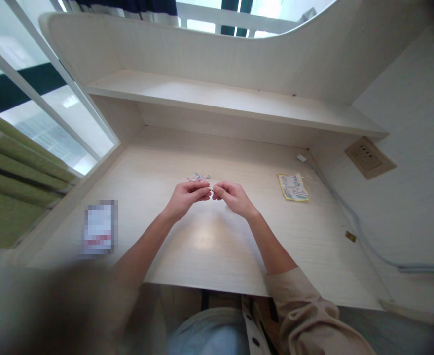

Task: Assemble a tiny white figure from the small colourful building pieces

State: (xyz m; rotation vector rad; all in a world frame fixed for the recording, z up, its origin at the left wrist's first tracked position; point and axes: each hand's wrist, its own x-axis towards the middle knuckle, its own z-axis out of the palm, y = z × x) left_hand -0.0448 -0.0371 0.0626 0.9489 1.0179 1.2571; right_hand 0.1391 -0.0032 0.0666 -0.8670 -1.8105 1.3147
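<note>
We see two bare hands close together over a pale, smooth wooden desk (209, 246). The left hand (189, 196) has its thumb and fingers pinched together, and so does the right hand (232, 196). Their tips almost meet. Between them we see a tiny pale bit (211, 188), and we think both hands are pinching it. It is too small for us to tell its shape.

Just past the left hand's fingers, we see a small loose heap of pink, white and blue bits (198, 177) on the desk. We cannot tell if the tiny pale bit comes from there.

Well to the right of the right hand, we see a flat, square-like white card with a yellow edge and little coloured prints (293, 187). Past it lies a small white block (301, 158). Well to the left of the left hand, we see a blurry flat pale thing with a dark edge and a red stripe (97, 229). No hand touches any of these.

How far along are we? The work looks part way to us: one bit is in the fingers, and the heap lies loose. We cannot count what is done or left.
</note>
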